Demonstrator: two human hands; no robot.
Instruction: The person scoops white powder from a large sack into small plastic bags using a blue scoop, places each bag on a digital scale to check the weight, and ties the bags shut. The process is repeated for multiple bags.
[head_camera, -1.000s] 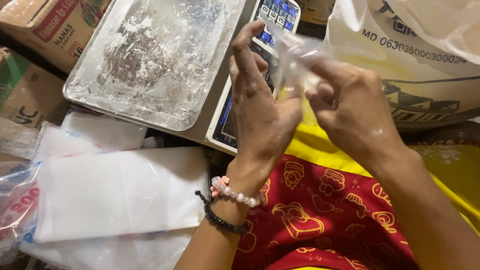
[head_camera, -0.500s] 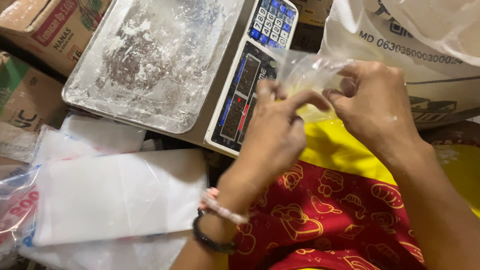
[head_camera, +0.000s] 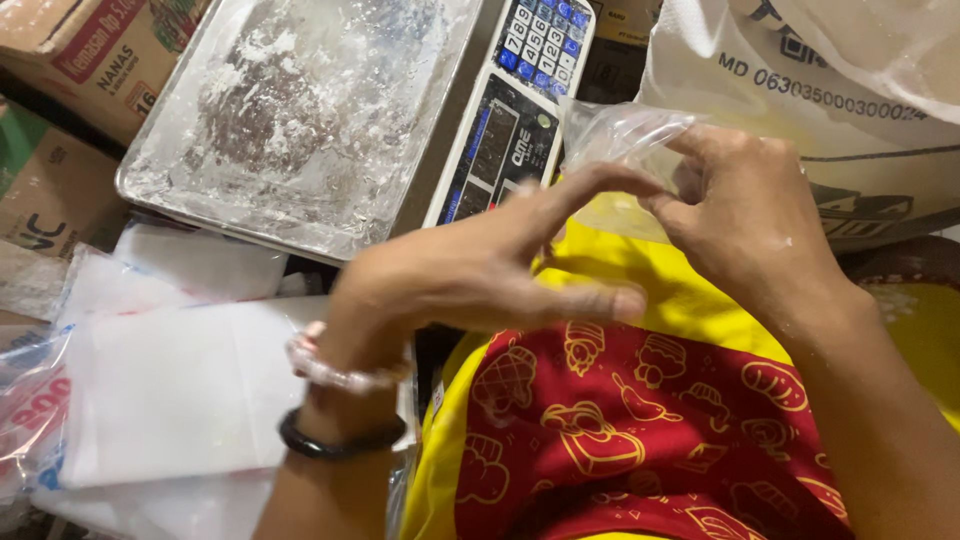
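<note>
Beside the floury scale (head_camera: 400, 120), the right hand (head_camera: 745, 215) pinches a clear plastic bag (head_camera: 620, 150) while the left hand (head_camera: 480, 275), fingers spread open, touches its edge.

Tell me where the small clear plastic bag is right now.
In the head view, the small clear plastic bag is upper right of centre, pinched by the right hand, between the scale's keypad and the big white sack.

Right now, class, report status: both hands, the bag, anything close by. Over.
Right hand pinching small clear plastic bag. Left hand fingers spread, forefinger at bag's edge. Floury weighing scale just behind; white sack alongside.
</note>
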